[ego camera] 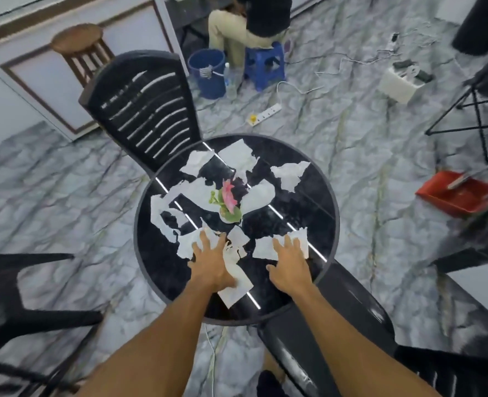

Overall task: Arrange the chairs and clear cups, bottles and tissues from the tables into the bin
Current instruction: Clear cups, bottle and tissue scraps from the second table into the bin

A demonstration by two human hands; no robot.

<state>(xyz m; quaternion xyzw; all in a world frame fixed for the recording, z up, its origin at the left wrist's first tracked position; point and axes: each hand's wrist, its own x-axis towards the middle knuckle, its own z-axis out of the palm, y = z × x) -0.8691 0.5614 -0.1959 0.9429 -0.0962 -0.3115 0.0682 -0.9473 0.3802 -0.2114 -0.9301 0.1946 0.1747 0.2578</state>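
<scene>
A round black table is strewn with several torn white tissue pieces. A small pink artificial flower stands at its middle. My left hand lies flat, fingers spread, on a tissue piece at the near side, with a further tissue under its palm. My right hand presses with straight fingers on another tissue near the table's right edge. One black plastic chair stands at the far left of the table, another at the near right.
A dark chair is at the left edge. A blue bucket, a clear bottle and a blue stool with a seated person stand beyond the table. A red dustpan lies at right, a power strip and cables on the floor.
</scene>
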